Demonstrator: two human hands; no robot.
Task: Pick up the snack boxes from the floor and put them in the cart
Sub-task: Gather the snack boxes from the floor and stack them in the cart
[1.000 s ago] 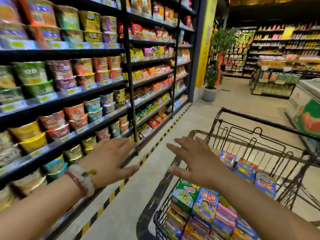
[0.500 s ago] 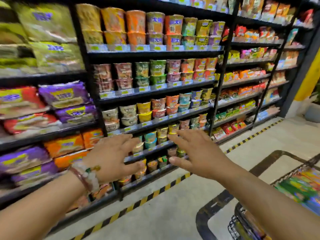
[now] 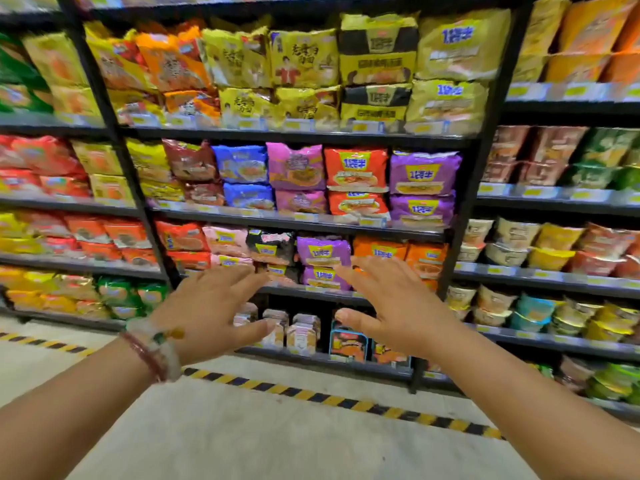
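Nearest the viewer, two bare forearms extend forward over a pale floor (image 3: 242, 441). The left hand (image 3: 207, 313) is held palm down, its fingers (image 3: 239, 282) spread apart and gripping nothing; beaded bracelets (image 3: 156, 351) circle its wrist. The right hand (image 3: 401, 306) is likewise palm down, near the left at the same height, fingers (image 3: 360, 271) spread and empty. The two hands do not touch.

Beyond the hands, a yellow-and-black hazard stripe (image 3: 311, 394) runs across the floor from the left edge to the lower right, just in front of the base of a black shelving unit (image 3: 464, 202). The lowest central shelf, behind and between the hands, carries small jars or packs (image 3: 301, 330) and a dark boxed item (image 3: 348, 344). Higher shelves hold rows of bagged instant noodles: purple packs (image 3: 424, 174), red packs (image 3: 356, 168), blue packs (image 3: 240, 164) and, on the far top shelf, yellow packs (image 3: 304, 57). To the right, shelves hold cup noodles (image 3: 516, 233).

Neither the snack boxes nor the cart appears in this view; their position cannot be told. The frame is blurred, so package text is largely unreadable.
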